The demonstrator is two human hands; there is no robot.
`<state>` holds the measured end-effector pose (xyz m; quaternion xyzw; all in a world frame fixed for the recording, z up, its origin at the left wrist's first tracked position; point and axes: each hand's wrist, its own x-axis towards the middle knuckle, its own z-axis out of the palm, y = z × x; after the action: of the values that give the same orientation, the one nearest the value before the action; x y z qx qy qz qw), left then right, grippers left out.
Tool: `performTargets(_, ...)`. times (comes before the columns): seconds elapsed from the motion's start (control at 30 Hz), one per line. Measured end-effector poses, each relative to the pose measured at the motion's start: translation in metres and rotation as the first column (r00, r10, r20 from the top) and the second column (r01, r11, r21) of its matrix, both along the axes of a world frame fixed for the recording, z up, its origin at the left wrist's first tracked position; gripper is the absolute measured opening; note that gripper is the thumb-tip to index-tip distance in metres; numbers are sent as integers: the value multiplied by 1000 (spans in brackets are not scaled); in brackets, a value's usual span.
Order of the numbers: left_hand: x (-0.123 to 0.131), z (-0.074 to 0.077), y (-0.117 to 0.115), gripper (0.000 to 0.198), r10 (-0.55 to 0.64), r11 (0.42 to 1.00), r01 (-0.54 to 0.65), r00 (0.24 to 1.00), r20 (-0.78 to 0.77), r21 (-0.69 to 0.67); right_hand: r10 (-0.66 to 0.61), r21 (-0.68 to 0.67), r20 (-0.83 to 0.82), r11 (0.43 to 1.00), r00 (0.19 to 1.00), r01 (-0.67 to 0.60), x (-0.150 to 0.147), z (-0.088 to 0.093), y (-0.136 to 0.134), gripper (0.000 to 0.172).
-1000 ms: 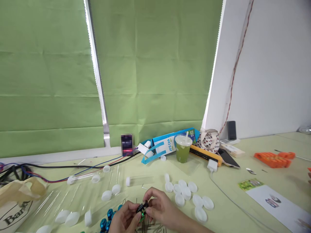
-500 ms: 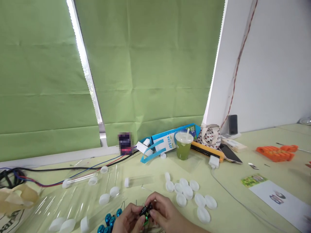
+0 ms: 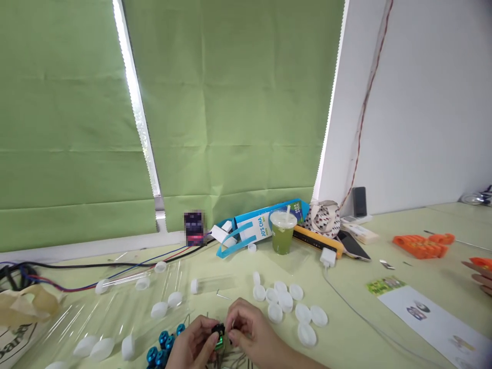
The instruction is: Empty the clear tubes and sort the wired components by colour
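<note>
My left hand is closed on a small black part with a green piece, held between thumb and fingers just above the table. Close beside it, my right hand pinches a thin, small piece whose kind I cannot make out. A slight gap separates its fingertips from the black part. Several thin metal rods lie under the hands, partly hidden by them. To the left of my left hand stand several shiny blue knob-like metal pieces. Beyond the fingers lies a small bent metal rod.
White round caps lie right of my hands; clear capped tubes spread left. Behind stand a green drink cup, a blue-white bag and a yellow power strip. Another person's hand shows beside orange parts.
My right hand has come away from the black part, which both hands touched before. The camera has turned slightly right, and another person's hand shows more at the right edge.
</note>
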<state>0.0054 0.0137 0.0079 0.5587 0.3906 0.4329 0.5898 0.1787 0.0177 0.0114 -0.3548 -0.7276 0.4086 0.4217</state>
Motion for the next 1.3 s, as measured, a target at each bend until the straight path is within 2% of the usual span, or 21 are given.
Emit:
performTargets(0.1,-2,3,-2,37,-40,998,41,999,14,-54,3,297,269,951,963,-86,4,10,-8,11)
performTargets(0.2,-3,2,-3,38,-64,994,67,997,34,-81,-19,387,423,908,906,-161,4,17,-16,15)
performTargets(0.27,-3,0,-3,37,-54,997,56,998,34,-59,-41,353,372,930,927,-101,3,18,-17,17)
performTargets(0.37,-2,1,-3,34,3,1000,-3,1000,15,1,-28,157,191,988,981,-2,2,13,-12,27)
performTargets(0.47,-3,3,-2,29,65,997,-65,998,4,51,-32,-7,79,999,996,33,4,5,-1,28)
performTargets(0.53,-4,3,-2,26,88,993,-88,996,-1,83,-63,5,95,998,993,63,5,3,5,23)
performTargets(0.63,-5,2,-2,23,99,989,-98,995,-8,114,-85,105,202,992,976,65,7,5,9,16)
performTargets(0.77,-4,2,-3,22,93,989,-91,996,-13,120,-124,173,279,982,952,77,6,14,5,18)
performTargets(0.97,-2,4,-7,21,42,990,-38,999,-26,139,-188,140,363,979,913,146,1,23,-2,16)
performTargets(1.03,-2,5,-9,21,45,988,-41,999,-27,150,-209,142,356,976,911,168,0,24,-3,15)
performTargets(1.13,-2,6,-10,20,57,987,-52,998,-35,151,-228,160,332,970,915,183,-1,26,-3,23)
performTargets(1.23,-1,7,-10,20,45,988,-41,999,-26,146,-220,152,332,972,917,178,-2,27,-3,14)
performTargets(1.3,-1,7,-10,21,59,989,-56,998,-19,140,-233,172,294,967,927,189,-3,27,-4,16)
